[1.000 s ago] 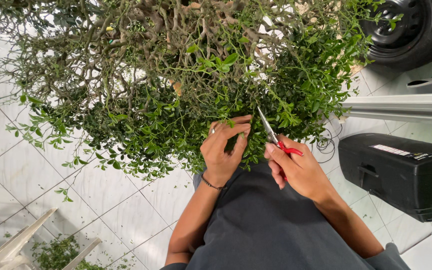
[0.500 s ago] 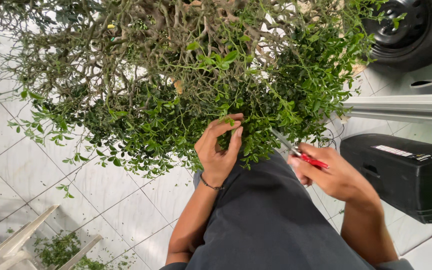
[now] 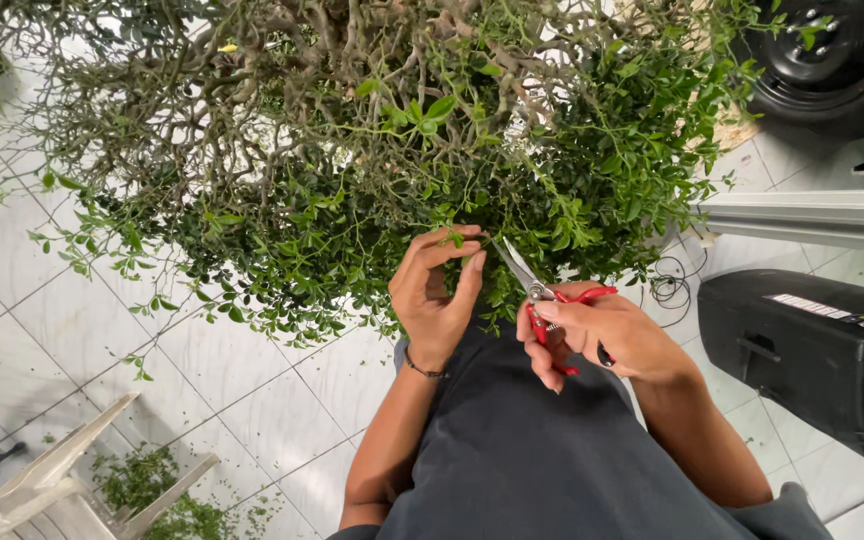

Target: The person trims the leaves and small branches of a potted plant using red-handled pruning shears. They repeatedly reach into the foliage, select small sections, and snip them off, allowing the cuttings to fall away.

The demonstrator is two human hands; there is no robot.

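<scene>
a: what is the left hand doing?

b: its fingers are pinched together on a thin green sprig at the near edge of the dense small-leaved bush with twisted grey-brown branches. the thumb meets the fingertips right at the sprig, so that hand is closed on the sprig. a dark thin bracelet sits on the wrist below.

a: and the right hand?

b: clenched around the red handles of a pair of small steel-bladed pruning scissors. the blades point up and to the left of those fingers, toward the sprig, with their tips just beside the left fingertips and slightly parted. i cannot tell whether they touch the sprig.

a: what lies around the hands?

b: under both forearms is the person's dark grey garment. right of the scissor hand sits a black hard plastic case on the white tiled floor, with a thin dark cable between the case and the bush. above the case runs a pale metal rail, and beyond it a black car tyre. far left of the pinching fingers, low down, is a white plastic chair with green clippings beside it.
</scene>
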